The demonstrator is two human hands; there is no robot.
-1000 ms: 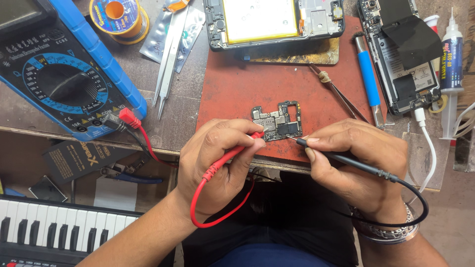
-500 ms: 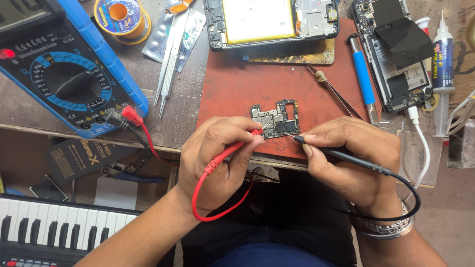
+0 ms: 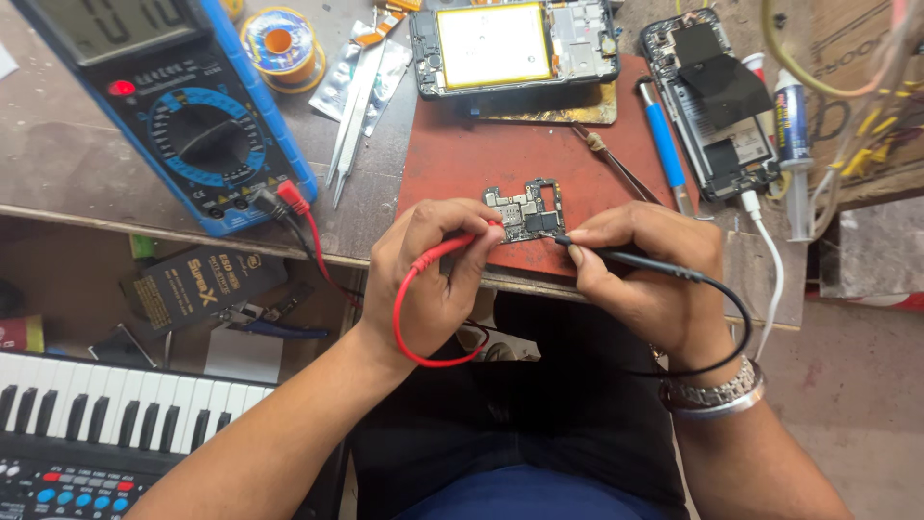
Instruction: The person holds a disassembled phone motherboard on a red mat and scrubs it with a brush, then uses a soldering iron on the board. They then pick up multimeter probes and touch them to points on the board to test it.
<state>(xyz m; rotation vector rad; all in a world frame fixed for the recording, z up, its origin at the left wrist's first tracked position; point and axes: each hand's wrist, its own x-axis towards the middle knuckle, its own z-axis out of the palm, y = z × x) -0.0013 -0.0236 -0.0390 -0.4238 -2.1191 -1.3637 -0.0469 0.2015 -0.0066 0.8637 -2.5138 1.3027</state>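
Our left hand [image 3: 433, 274] is clenched around the red probe [image 3: 452, 252], its tip meeting the left edge of the small circuit board [image 3: 525, 212], while our right hand [image 3: 650, 274] pinches the black probe [image 3: 626, 258] like a pen, tip against the board's right edge. The board lies flat on the reddish mat [image 3: 481, 159] near the front edge of the bench [image 3: 58, 183], between our two hands. Red and black leads run to the blue multimeter [image 3: 178, 106] at the left, tweezers [image 3: 351, 120] just beside the mat, and an opened phone [image 3: 515, 43] at the mat's far edge.
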